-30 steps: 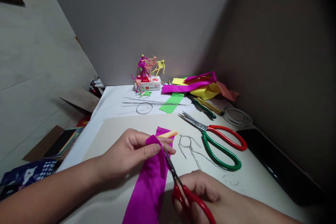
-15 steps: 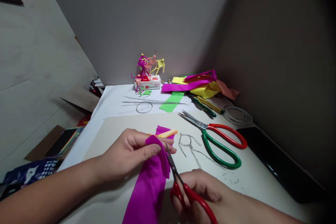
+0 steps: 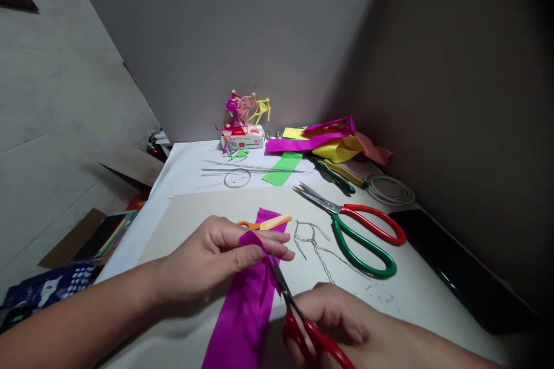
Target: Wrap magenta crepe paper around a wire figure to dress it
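Observation:
My left hand (image 3: 212, 259) pinches the far end of a magenta crepe paper strip (image 3: 242, 317) that runs toward me over a grey board (image 3: 194, 213). My right hand (image 3: 337, 323) grips small red-handled scissors (image 3: 298, 311), whose blades point up into the strip's right edge beside my left fingertips. A narrow sliver hangs from the cut edge. Another piece of magenta paper (image 3: 270, 216) and an orange stick (image 3: 264, 223) lie just beyond my left hand. A twisted wire figure (image 3: 314, 245) lies to the right of them.
Large scissors (image 3: 355, 228) with one red and one green handle lie at the right. Farther back are pliers (image 3: 337, 176), a coil of white wire (image 3: 389, 189), straight wires (image 3: 242, 170), coloured paper strips (image 3: 320, 141) and small paper figures (image 3: 244, 112) on a white box. A dark slab (image 3: 454, 265) sits at the right edge.
The small scissors have cut further along the strip's right edge, leaving a thin sliver hanging. My left thumb has shifted slightly over the paper's end. The view has tilted a little.

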The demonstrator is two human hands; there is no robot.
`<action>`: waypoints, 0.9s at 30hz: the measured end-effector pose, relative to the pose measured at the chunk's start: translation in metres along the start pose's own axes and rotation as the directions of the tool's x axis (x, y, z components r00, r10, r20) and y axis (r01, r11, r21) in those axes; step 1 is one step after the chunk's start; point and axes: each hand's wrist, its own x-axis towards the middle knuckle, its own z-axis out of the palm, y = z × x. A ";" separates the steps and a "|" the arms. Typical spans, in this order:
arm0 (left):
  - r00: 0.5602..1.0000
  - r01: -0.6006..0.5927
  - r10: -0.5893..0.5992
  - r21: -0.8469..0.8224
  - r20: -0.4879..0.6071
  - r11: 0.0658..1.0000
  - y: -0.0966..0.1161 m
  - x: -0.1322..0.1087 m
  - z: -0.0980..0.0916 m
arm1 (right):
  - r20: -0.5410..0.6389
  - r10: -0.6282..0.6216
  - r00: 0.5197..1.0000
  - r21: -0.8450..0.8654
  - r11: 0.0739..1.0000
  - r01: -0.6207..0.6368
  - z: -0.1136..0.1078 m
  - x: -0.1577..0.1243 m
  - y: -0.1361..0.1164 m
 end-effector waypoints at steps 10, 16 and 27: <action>1.000 0.006 -0.006 -0.023 -0.001 1.000 0.002 -0.001 0.001 | 0.011 -0.011 1.000 -0.015 1.000 0.011 -0.001 0.000 0.001; 0.999 -0.015 0.015 0.007 0.050 1.000 0.003 0.000 0.000 | 0.047 -0.036 0.998 -0.013 0.999 0.037 -0.004 -0.001 0.004; 0.995 -0.042 0.040 0.016 0.096 0.999 0.003 0.001 -0.001 | 0.063 -0.027 0.998 -0.029 0.999 0.029 -0.004 -0.002 0.004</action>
